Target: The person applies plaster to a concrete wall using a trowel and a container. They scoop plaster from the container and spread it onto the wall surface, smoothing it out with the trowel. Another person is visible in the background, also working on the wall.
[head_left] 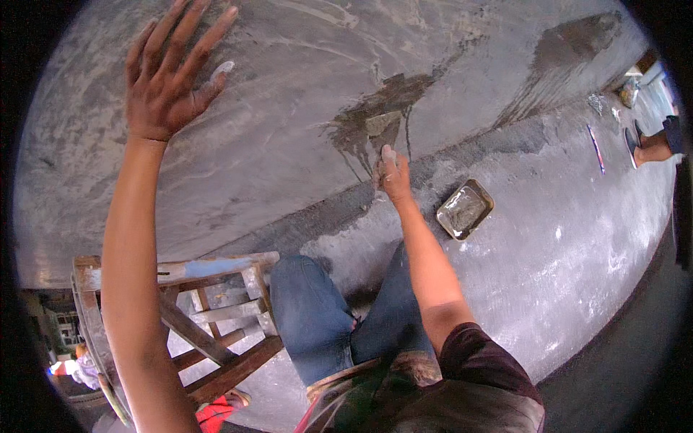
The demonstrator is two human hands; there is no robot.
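Observation:
My left hand [173,76] rests with fingers spread on the grey plastered wall [267,101] at upper left, pale residue on its thumb. My right hand [391,173] grips a flat scraper [382,126], its blade against a dark wet patch [357,108] on the wall, with drips running down below. A rectangular metal tray [463,209] holding grey slurry sits on the floor to the right of my right arm.
A wooden stool [216,357] stands at lower left beside my jeans-clad knees. At right, another person's sandalled foot [642,151] is near the wall, with a long thin striped item [596,149] and small bags [626,94] on the pale-smeared floor [563,274].

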